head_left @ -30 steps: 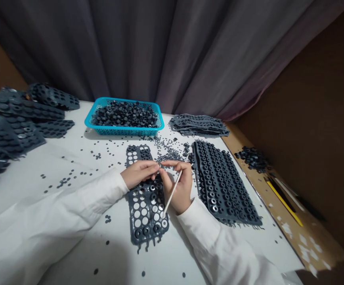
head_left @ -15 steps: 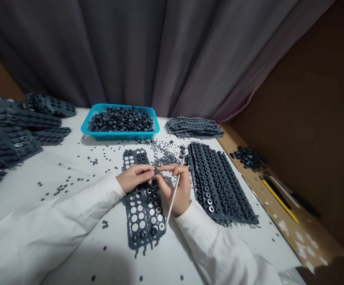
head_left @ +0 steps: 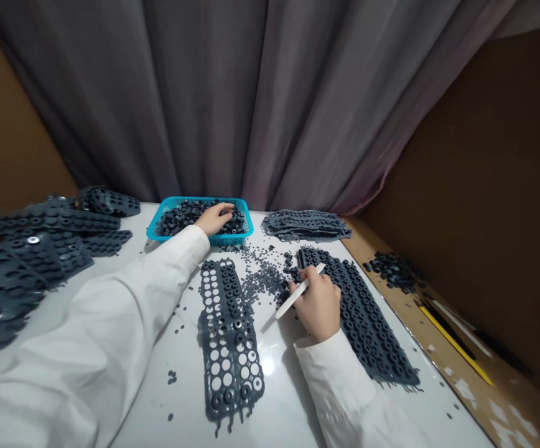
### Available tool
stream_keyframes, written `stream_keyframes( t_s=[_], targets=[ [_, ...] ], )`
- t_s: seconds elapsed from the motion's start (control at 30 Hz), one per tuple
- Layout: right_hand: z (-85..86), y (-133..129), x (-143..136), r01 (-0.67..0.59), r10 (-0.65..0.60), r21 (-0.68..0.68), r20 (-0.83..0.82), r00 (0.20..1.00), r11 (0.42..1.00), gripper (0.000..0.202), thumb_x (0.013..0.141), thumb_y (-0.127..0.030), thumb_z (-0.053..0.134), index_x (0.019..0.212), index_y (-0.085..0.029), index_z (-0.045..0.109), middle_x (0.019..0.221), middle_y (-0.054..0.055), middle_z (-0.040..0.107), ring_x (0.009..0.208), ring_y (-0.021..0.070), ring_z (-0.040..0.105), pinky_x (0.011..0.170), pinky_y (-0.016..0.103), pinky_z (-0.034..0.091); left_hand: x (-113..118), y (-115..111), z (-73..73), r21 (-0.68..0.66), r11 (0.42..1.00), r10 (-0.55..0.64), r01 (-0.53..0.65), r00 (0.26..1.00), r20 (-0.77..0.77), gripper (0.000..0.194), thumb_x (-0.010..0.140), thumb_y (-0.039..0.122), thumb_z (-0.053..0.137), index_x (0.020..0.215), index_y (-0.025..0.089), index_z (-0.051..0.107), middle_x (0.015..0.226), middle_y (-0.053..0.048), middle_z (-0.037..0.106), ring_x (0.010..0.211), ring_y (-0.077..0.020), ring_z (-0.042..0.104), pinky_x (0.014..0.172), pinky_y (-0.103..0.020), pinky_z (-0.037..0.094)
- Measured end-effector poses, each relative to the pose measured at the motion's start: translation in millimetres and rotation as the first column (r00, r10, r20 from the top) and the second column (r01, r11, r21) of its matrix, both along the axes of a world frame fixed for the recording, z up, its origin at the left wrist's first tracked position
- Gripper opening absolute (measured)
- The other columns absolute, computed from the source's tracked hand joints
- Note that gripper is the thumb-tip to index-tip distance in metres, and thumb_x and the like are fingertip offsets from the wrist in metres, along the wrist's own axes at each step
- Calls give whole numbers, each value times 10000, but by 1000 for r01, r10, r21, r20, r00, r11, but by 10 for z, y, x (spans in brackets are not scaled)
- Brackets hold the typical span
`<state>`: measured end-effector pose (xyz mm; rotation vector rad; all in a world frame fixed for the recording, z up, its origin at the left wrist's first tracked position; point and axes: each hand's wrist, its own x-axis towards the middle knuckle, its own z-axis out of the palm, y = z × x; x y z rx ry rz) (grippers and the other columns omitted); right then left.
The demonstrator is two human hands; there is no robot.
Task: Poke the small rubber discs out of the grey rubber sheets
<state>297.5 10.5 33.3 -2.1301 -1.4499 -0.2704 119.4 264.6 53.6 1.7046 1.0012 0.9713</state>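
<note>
Dark perforated sheet (head_left: pixel 233 348) lies lower centre in the frame; right of centre, my right hand (head_left: pixel 319 305) clasps a white stick (head_left: pixel 292 301). My left hand (head_left: pixel 214 219) is over dark pieces (head_left: pixel 176 218) in the blue basket (head_left: pixel 232 239), just left of centre (whether pinching any, I cannot tell).

Bright glare spot on white tabletop (head_left: pixel 272 379)

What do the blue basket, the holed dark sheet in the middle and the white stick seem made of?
Blue basket: likely glossy plastic, by the even rim and perforated sides.
Holed dark sheet: probably satin rubber or soft plastic; it shows highlights and stringy tags at the near edge.
White stick: perhaps smooth plastic; no grain shows, though painted wood is possible.
</note>
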Motion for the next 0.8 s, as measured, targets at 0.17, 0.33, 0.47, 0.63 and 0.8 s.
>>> stream_keyframes(
  t_s=[0.17,0.33,0.47,0.63,0.8],
  targets=[
    [0,7,-18,-125,169,164,-292,942,978,163,779,-282,543,725,-226,399,845,57,670,820,235,603,734,334,404,11,63,-45,113,993,-42,45,999,-31,531,775,221,527,1301,188,462,1374,-93,477,1295,-205,399,1053,-311,307],
    [-37,11,-58,-168,272,278,-396,877,946,162,790,-286,536,725,-234,397,823,64,672,809,225,628,711,314,439,-493,54,110,256,966,53,-18,991,-127,451,751,285,554,1186,166,541,1277,-87,552,1178,-195,493,982,-278,374],
    [-47,20,-99,-177,304,313,-424,853,933,167,778,-276,540,708,-235,393,790,60,676,795,227,633,695,313,443,-942,-8,167,188,973,-47,137,907,-419,223,569,327,707,738,184,679,763,-27,682,759,-191,605,705,-247,459],
    [-56,36,-146,-191,315,302,-444,839,934,175,763,-255,535,692,-234,377,790,53,682,744,210,630,683,304,438,-1019,0,76,123,966,-124,226,828,-547,201,559,367,709,700,224,715,729,-6,699,706,-184,596,646,-228,423],
    [-70,41,-161,-192,319,295,-485,814,936,184,768,-257,535,697,-233,367,798,51,680,746,205,637,685,297,433,-756,103,-17,211,965,-5,154,819,-573,130,581,339,714,567,215,678,583,-10,642,615,-177,558,596,-247,370]
  ],
)
